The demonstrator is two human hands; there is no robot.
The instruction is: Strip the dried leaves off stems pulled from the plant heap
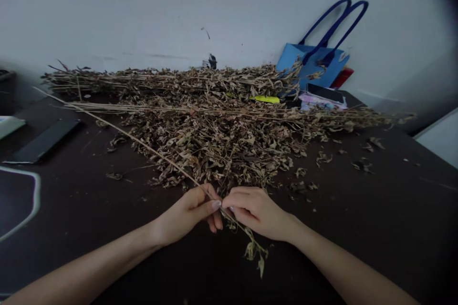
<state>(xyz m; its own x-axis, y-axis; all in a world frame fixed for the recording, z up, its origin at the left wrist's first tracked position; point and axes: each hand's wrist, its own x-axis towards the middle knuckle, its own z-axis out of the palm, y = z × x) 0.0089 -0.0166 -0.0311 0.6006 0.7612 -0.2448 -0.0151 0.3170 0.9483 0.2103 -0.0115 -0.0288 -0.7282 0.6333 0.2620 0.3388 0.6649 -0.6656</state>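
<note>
A long dried plant stem runs slantwise from the far left down to between my hands. My left hand pinches it between thumb and fingers. Right beside it, my right hand is closed with its fingertips at the same stem, close to the left thumb. Below the hands, the stem's leafy tip hangs with a few withered leaves. Just beyond my hands lies a wide heap of dried leaves. What exactly sits between the right fingertips is partly hidden.
A bundle of dried stalks lies along the wall. A blue bag with dark handles stands back right, near a phone. Another dark flat device and a white cable lie left on the dark table.
</note>
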